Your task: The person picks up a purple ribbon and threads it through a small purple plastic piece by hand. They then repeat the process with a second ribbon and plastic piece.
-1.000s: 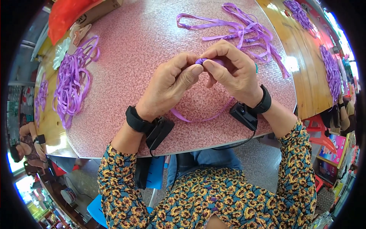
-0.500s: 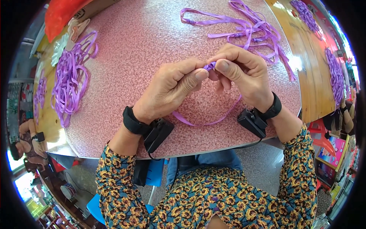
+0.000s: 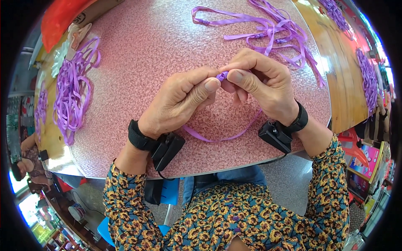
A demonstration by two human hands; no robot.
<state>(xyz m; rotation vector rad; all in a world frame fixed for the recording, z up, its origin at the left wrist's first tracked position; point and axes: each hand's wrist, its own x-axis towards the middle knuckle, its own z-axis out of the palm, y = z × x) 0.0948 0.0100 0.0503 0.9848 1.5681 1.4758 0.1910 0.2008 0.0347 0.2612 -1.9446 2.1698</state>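
Knot (image 3: 222,76) in a purple ribbon (image 3: 197,134), pinched from both sides above a pink speckled tabletop (image 3: 142,54). The left hand (image 3: 180,98) presses thumb and forefinger on its left side; the right hand (image 3: 268,85) does likewise on its right, its other fingers curled beneath. More of the ribbon shows as a shallow arc nearer the body, between wrists wearing black bands (image 3: 140,136) with dark boxes (image 3: 169,149). The knot appears formed; whether it is fully tightened cannot be told, since the fingertips cover its ends. Beyond the right hand, loose ribbons (image 3: 238,17) bearing similar small knots seem to be finished to at least this stage. The denser heap (image 3: 71,96) at left is too tangled to show how much remains unworked. Farther out, purple bundles (image 3: 367,79) lie on a wooden surface (image 3: 343,79) at right, their state equally unclear.
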